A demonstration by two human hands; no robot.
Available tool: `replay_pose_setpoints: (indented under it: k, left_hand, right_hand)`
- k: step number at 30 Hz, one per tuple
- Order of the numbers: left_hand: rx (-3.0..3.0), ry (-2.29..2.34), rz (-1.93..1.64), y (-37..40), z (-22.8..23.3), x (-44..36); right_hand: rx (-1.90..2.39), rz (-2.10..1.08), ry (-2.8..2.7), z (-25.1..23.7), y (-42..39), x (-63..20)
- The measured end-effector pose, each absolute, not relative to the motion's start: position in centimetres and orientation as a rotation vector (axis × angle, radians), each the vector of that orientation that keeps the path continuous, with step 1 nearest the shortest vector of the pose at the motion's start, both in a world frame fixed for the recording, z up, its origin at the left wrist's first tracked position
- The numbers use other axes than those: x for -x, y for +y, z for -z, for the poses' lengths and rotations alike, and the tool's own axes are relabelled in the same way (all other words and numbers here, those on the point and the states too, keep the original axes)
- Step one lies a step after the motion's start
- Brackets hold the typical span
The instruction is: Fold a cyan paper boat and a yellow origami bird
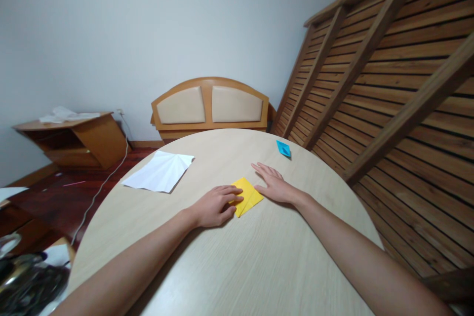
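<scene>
A yellow sheet of folded paper (pixel 249 196) lies flat on the round table, with a diagonal fold edge running across it. My left hand (pixel 217 206) rests on its left side, fingers stretched out over the paper and pressing it to the tabletop. Just off the paper's upper right edge is my right hand (pixel 273 182), palm down with the fingers extended and the thumb close to the paper's edge. Whether that thumb touches the paper I cannot tell. Part of the paper's left corner is hidden under my left fingers.
A creased white sheet (pixel 159 172) lies on the table's left side. A small folded blue paper boat (pixel 284 148) sits near the far right edge of the table (pixel 229 266). Wooden slatted panels (pixel 388 94) lean close on the right; a headboard (pixel 210 103) stands behind.
</scene>
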State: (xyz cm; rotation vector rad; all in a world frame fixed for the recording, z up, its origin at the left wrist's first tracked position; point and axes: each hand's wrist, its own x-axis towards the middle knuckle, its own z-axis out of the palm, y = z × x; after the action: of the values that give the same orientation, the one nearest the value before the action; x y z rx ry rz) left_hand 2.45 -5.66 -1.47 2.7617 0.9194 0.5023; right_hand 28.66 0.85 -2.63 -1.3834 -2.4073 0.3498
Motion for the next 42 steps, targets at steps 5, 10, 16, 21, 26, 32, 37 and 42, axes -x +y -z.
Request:
replay_pose_setpoints:
  k: [5, 10, 16, 21, 26, 32, 37, 42]
  left_hand:
    - [-2.766, 0.911, -0.502, -5.6, 1.6, -2.5]
    - [-2.778, 0.914, -0.511, -5.7, 1.5, -2.7]
    - [-2.777, 0.912, -0.540, -5.8, 1.0, -3.1]
    - [-2.710, 0.962, -0.605, -5.8, 1.1, -3.3]
    - [-2.654, 1.000, -0.664, -5.8, 1.3, -3.4]
    - [-2.601, 1.035, -0.686, -5.7, 1.8, -3.2]
    - [-2.589, 1.016, -0.698, -5.6, 2.0, -3.2]
    - [-2.560, 1.037, -0.709, -5.7, 1.8, -3.4]
  right_hand:
    - [1.242, -0.260, -2.328, 3.1, 1.2, -28.7]
    - [1.057, -0.316, -2.366, 2.1, 0.3, -27.6]
    - [0.992, -0.308, -2.438, 1.1, -1.0, -26.5]
    - [0.951, -0.355, -2.453, 1.1, -1.1, -26.2]
    - [0.943, -0.375, -2.442, 0.8, -1.4, -26.1]
    - [0.978, -0.374, -2.438, 0.4, -1.7, -26.0]
    - [1.002, -0.397, -2.414, 0.2, -2.0, -25.9]
    - [1.043, -0.424, -2.390, 0.1, -2.2, -25.9]
